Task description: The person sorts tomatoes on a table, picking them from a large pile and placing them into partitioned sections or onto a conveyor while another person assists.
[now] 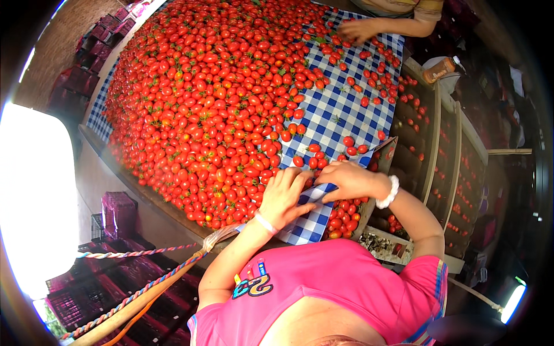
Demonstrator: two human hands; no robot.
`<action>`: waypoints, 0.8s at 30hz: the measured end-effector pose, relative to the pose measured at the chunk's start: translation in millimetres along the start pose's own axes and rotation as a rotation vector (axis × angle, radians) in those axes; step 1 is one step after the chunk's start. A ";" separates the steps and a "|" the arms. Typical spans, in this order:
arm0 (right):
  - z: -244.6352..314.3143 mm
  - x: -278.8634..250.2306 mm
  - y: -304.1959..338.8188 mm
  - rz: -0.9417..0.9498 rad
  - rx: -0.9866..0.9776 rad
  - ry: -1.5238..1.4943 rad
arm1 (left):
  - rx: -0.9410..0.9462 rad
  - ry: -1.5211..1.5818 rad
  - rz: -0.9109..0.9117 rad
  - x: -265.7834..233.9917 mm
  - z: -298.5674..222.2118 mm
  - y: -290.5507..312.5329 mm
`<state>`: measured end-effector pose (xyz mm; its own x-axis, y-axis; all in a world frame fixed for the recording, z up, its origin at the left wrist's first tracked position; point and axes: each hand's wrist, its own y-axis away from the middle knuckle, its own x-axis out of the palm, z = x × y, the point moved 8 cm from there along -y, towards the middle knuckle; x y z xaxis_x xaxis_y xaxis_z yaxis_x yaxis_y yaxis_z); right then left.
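A broad heap of small red tomatoes [213, 109] covers most of a blue-and-white checked cloth [346, 118]. At the heap's near right edge, my left hand [284, 199] lies with its fingers forward over tomatoes and its thumb stretched right across the cloth. My right hand [349, 180], palm down and cupped, reaches left beside it with thumb and fingers apart. A few tomatoes sit by its fingertips, partly hidden by the hand. Below its wrist, more tomatoes [344, 218] are gathered beside the cloth's edge.
Across the table a co-worker's hand [359, 30] touches tomatoes. At right stands a slatted wooden rack [433, 150] with scattered tomatoes, and a bottle [440, 70] near its far end. A pole with twisted rope [144, 288] runs up at lower left; dark crates [118, 213] stand beyond.
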<state>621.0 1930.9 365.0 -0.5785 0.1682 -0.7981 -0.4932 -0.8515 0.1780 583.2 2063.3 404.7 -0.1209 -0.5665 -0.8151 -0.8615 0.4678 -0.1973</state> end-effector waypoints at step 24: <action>-106.5 -53.5 -151.4 -0.361 0.017 0.276 | -0.228 0.220 0.391 92.4 48.2 -1.6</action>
<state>795.8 1997.9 319.4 -0.1742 0.3120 -0.9340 -0.6436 -0.7539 -0.1319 597.3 2042.9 303.4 -0.5362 -0.5199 -0.6650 -0.8139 0.5272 0.2440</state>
